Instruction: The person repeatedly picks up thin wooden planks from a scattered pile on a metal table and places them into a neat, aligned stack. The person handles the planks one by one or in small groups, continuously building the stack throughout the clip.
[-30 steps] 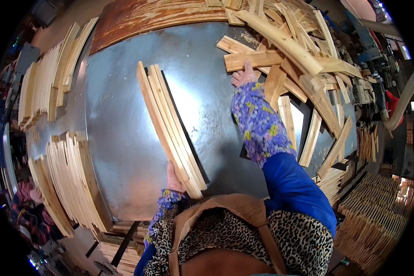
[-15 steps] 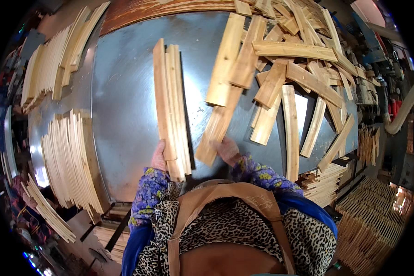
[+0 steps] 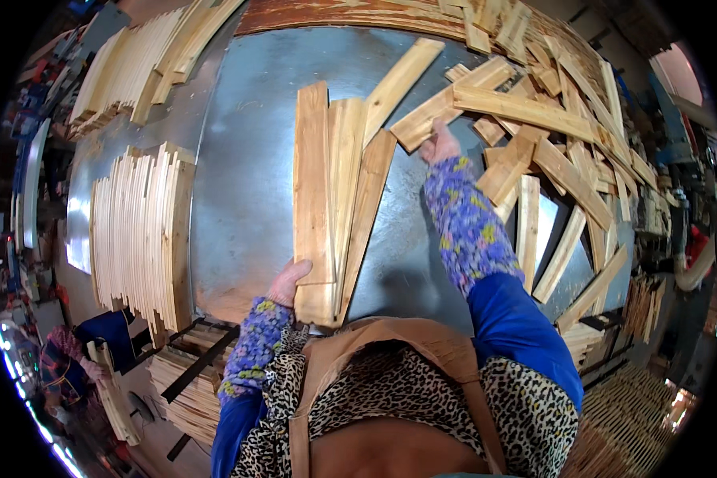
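Observation:
My left hand (image 3: 289, 280) grips the near end of a small stack of wooden boards (image 3: 311, 183), its thumb on the top one. The boards stand lengthwise, slightly fanned and overlapping. Against their right side rests a darker wooden board (image 3: 370, 215), and a paler one (image 3: 404, 89) slants away beyond it. Farther right, my right hand (image 3: 440, 145) reaches out with its fingers closed on the near edge of a wooden plank (image 3: 454, 103) at the border of a loose pile. Its fingertips are partly hidden.
A grey metal tabletop (image 3: 243, 143) lies under the boards. Loose wooden pieces (image 3: 526, 99) are heaped crosswise at the right. Neat rows of upright strips (image 3: 139, 231) stand at the left, with another row (image 3: 127, 68) behind. A co-worker (image 3: 76, 370) handles strips at the lower left.
My right hand has left the darker board, now lying against the left stack, and moved away and right to a plank on the pile. The stack in my left hand has fanned out.

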A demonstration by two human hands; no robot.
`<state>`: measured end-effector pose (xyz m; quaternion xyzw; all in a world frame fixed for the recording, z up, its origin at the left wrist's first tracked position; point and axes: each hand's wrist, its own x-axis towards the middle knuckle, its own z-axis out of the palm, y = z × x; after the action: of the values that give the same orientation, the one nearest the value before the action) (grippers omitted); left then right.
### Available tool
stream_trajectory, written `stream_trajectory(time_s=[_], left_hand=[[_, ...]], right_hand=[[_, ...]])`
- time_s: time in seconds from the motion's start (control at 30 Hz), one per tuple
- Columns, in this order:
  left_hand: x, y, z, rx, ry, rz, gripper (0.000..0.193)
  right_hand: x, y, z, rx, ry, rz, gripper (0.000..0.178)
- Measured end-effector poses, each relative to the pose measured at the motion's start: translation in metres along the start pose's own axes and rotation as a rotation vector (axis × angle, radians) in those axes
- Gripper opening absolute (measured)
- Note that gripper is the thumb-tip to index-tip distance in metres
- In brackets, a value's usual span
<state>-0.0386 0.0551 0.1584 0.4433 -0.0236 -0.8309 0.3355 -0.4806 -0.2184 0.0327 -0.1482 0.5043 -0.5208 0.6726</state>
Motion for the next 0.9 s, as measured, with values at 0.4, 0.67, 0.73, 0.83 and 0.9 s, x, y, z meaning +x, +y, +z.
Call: stream_trajectory(time_s=[0.4, 0.67, 0.73, 0.83, 0.9], left_hand=[[-0.072, -0.02, -0.078, 0.046, 0.209, 0.059, 0.054], [-0.096, -0.018, -0.07, -0.16, 0.088, 0.015, 0.07], [-0.114, -0.02, -0.068, -0.147, 0.132, 0.027, 0.072], [-0.142, -0.025, -0.074, -0.051, 0.035, 0.159, 0.071], [-0.162, -0.027, -0.085, 0.139, 0.157, 0.148, 0.066]], right_hand=[[-0.164, 0.087, 0.081, -0.88, 0.086, -0.297, 0.052], [-0.16, 0.109, 0.119, 0.141, -0.122, 0.12, 0.061], [-0.118, 0.099, 0.15, 0.262, -0.139, 0.154, 0.06], [-0.058, 0.117, 0.19, 0.261, -0.073, -0.037, 0.052], [-0.012, 0.115, 0.201, -0.131, 0.02, -0.196, 0.045]])
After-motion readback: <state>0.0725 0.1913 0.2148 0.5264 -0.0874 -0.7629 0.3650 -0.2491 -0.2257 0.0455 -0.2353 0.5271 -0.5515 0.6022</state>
